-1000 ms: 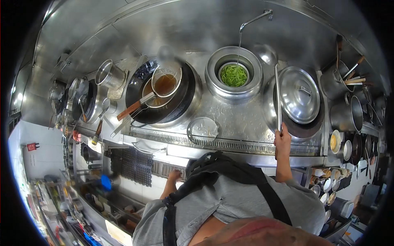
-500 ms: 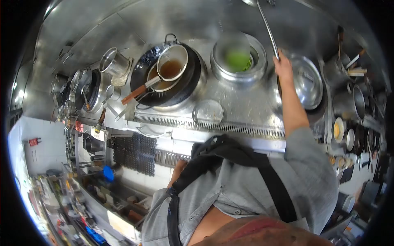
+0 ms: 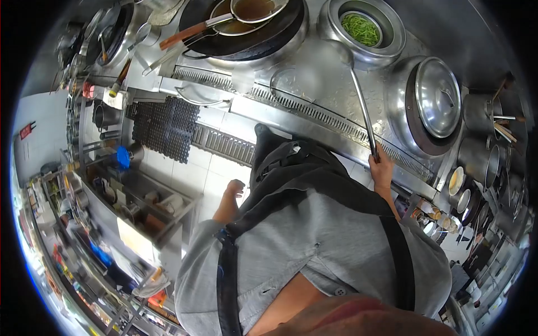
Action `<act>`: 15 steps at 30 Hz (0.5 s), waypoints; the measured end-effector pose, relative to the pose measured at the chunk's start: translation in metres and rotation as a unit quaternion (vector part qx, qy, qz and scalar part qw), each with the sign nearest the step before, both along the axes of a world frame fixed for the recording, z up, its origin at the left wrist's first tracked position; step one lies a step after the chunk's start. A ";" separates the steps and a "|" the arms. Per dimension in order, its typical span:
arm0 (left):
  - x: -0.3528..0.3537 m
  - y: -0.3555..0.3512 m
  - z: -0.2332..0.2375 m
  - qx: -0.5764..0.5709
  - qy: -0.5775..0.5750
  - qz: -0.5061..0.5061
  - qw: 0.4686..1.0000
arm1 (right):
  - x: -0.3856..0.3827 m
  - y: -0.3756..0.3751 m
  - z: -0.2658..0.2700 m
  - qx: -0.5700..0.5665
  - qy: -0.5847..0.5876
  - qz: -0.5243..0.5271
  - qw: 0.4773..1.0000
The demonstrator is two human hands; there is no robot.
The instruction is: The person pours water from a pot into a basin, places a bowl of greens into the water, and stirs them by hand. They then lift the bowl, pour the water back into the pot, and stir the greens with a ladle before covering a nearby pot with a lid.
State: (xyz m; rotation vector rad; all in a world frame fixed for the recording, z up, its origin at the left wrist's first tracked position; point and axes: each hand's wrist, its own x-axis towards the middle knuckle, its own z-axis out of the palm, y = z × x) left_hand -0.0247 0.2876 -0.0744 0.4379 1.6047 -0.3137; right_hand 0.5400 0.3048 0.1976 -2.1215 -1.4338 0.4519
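My right hand [image 3: 381, 166] is wrapped round the dark end of a long metal ladle [image 3: 363, 106], near the front edge of the steel stove. The ladle's bowl end reaches up beside a round steel pot [image 3: 396, 35], where a smaller container holds chopped greens [image 3: 360, 29]. My left hand [image 3: 236, 189] hangs by my side at the left of my dark apron, fingers loosely curled and apart, touching nothing. A blurred patch hides part of the stove top near the ladle's bowl.
A large wok [image 3: 280, 39] with strainers [image 3: 221, 18] is at the upper left. A domed lid [image 3: 439, 98] rests over a pan at the right. Stacked pots [image 3: 476, 159] stand further right. A black mat [image 3: 166, 126] lies on the floor.
My right hand has come back toward my body with the ladle, whose bowl has come down from the rear wall. The view has shifted, showing more floor and all of my left hand.
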 end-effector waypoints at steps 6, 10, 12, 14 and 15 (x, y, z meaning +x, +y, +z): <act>-0.005 0.049 0.056 0.056 0.048 -0.026 0.997 | -0.005 0.020 -0.012 -0.038 0.002 0.012 0.999; 0.020 0.093 0.105 0.210 0.044 0.051 0.975 | 0.005 0.062 -0.003 0.060 0.018 -0.034 0.997; 0.025 0.106 0.107 0.224 0.022 0.067 0.972 | 0.017 0.096 0.014 0.031 -0.041 -0.082 0.995; 0.026 0.107 0.097 0.235 0.015 0.064 0.970 | 0.042 0.131 0.005 0.040 -0.095 -0.074 0.992; 0.022 0.105 0.086 0.225 -0.005 0.067 0.972 | 0.052 0.146 0.002 0.040 -0.146 -0.066 0.986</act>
